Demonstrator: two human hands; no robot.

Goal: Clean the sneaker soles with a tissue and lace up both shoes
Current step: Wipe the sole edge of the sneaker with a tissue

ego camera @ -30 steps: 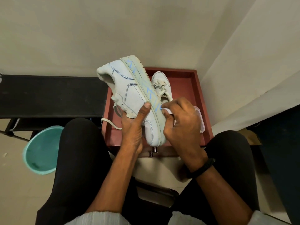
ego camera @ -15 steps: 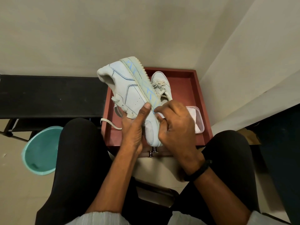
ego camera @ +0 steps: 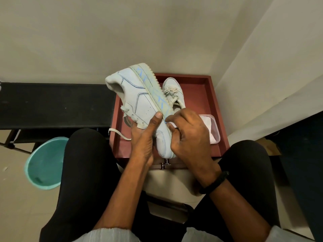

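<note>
A sneaker is held on its side over the near left part of the red tray, its heel raised beyond the tray's left rim and its toe pointed at the tray's near edge. It is gripped by the left hand from below, with the thumb laid across the upper just beside the sole. The right hand is curled against the sole at the toe end; a scrap of white, seemingly the tissue, is pinched between its fingers. A loose lace is seen hanging over the tray's left rim. A second sneaker lies inside the tray at its far side, partly hidden by the first. A clear container sits in the tray's near right corner.
</note>
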